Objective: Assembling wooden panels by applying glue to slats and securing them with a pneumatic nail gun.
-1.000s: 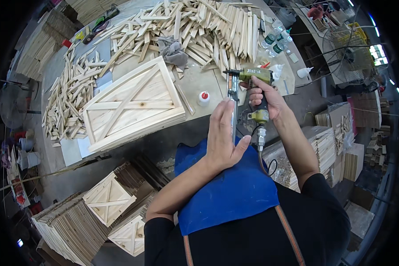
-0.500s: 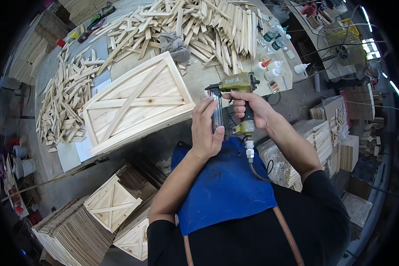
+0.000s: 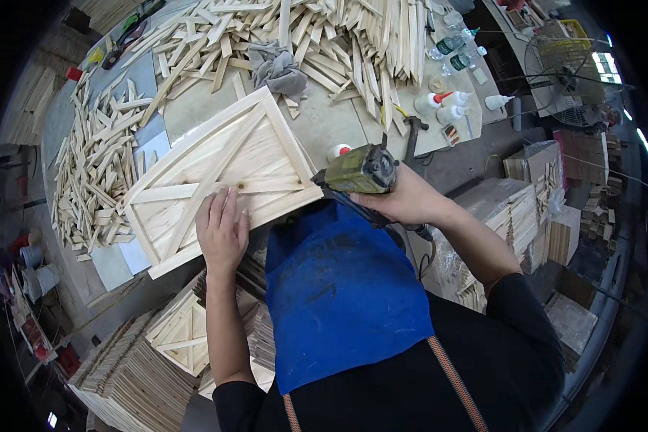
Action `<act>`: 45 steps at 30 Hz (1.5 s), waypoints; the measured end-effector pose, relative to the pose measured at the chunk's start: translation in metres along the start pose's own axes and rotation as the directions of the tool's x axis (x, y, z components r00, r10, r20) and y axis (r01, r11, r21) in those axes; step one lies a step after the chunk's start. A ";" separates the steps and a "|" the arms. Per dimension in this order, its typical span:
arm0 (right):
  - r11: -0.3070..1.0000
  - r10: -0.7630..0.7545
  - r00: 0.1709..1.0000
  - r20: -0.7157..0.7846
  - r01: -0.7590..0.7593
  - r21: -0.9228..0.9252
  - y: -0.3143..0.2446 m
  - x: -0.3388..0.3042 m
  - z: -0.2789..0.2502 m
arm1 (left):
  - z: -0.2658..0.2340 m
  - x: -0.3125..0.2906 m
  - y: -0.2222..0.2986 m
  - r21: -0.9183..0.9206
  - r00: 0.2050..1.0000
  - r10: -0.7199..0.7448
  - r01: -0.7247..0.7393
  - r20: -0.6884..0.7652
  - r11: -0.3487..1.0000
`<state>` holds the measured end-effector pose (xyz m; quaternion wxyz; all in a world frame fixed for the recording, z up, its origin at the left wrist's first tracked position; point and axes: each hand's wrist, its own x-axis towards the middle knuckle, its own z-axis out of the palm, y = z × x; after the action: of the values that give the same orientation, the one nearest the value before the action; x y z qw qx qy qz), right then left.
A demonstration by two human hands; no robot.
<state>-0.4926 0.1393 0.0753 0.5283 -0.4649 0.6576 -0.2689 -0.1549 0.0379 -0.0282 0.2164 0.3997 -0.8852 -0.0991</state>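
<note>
A wooden panel (image 3: 245, 133) with a curved far edge, a raised frame and crossing strips lies at the table's near edge. My left hand (image 3: 223, 234) rests on its near side, fingers stretched over the frame and the lower strip. My right hand (image 3: 410, 200) is wrapped round a green and black pneumatic nail gun (image 3: 363, 171). The gun's nose is at the panel's near right corner; whether it touches is hard to tell. The gun's handle is partly hidden by my hand. Just beyond the gun are a hammer (image 3: 412, 137) and a red-capped white bottle (image 3: 338, 152).
Loose wooden strips (image 3: 331, 54) cover the table's far side, with another heap (image 3: 97, 165) at the left. A grey cloth (image 3: 277, 70) lies beyond the panel. White glue bottles (image 3: 450, 114) stand at the right. Stacked panels (image 3: 140, 360) are below left, and wrapped boards (image 3: 482, 223) at right.
My left hand has left the nail gun's magazine and come down on the panel. My right hand has tipped the gun and brought it nearer the panel's corner, uncovering the hammer.
</note>
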 end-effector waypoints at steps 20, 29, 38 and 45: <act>0.855 0.186 0.980 -0.073 -0.198 -0.479 -0.031 0.036 0.060 | 0.014 0.003 -0.026 -0.088 0.998 0.044 -0.040 0.044 0.995; 0.970 0.148 0.971 -0.188 -0.180 -0.166 -0.117 0.015 0.055 | -0.018 0.000 -0.048 -0.341 0.995 0.081 -0.055 0.064 0.939; 0.933 -0.106 0.982 -0.159 0.043 -0.358 -0.115 0.048 0.087 | -0.048 -0.022 -0.098 -0.108 0.983 -0.165 0.156 -0.078 0.982; 0.873 0.077 0.997 -0.023 -0.079 -0.481 -0.107 0.102 0.144 | -0.041 -0.032 -0.112 -0.193 0.982 -0.187 0.177 -0.036 0.965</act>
<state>-0.3228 0.0229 0.0776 0.4055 -0.5543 0.7229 -0.0761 -0.0427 -0.0122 -0.0406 0.2673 0.4594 -0.8252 -0.1912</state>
